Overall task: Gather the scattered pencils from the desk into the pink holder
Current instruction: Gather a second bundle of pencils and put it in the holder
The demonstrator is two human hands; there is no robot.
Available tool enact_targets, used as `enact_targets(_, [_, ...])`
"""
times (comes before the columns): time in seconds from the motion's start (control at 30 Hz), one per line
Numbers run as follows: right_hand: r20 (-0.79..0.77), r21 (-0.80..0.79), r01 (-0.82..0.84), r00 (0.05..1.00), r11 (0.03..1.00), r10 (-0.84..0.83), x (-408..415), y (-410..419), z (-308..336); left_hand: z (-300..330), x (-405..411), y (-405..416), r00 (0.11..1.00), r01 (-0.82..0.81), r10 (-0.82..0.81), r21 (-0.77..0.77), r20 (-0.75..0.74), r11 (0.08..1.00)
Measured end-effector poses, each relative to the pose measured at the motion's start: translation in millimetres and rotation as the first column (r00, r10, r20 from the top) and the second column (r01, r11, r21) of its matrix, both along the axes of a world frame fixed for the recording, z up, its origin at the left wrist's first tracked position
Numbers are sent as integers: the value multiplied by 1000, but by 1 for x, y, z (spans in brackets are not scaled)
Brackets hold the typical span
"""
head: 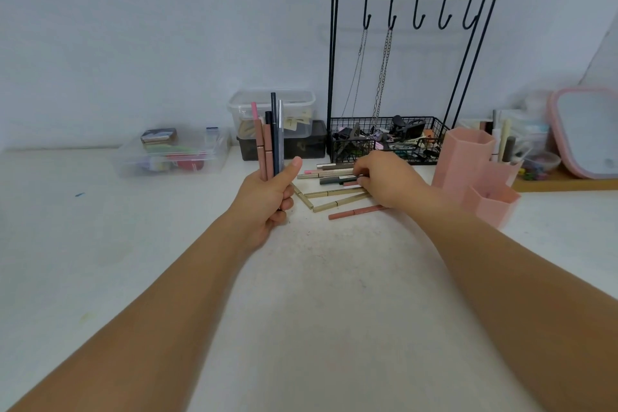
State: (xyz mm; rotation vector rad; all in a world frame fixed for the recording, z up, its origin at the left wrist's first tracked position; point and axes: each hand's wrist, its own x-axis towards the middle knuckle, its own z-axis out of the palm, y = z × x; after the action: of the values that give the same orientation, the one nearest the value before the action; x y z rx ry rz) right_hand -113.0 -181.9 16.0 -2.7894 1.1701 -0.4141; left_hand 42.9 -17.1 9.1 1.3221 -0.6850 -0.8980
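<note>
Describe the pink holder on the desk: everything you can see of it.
The pink holder stands upright on the white desk, right of the loose pencils and in front of the black wire rack. It looks like matte plastic, built of joined hexagonal tubes of different heights: a tall one behind, shorter ones in front and to the right. The right tube holds some items. Neither hand touches it.
</note>
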Motion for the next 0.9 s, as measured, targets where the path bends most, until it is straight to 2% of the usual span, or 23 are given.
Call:
enact_targets(0.57, [-42, 71, -13, 999, 997, 16, 0, -3, 2, -3, -2, -3, 999, 16, -16, 6, 39, 1000])
enact_targets(0.77, [93, 92, -12, 996, 996, 4, -2, -3, 2, -2, -2, -3, 999, 18, -19, 7, 38, 1000])
enact_targets(0.9, [131, 60, -27, 991, 998, 19, -2, -3, 1, -2, -2, -2, 999, 19, -19, 7, 26, 1000])
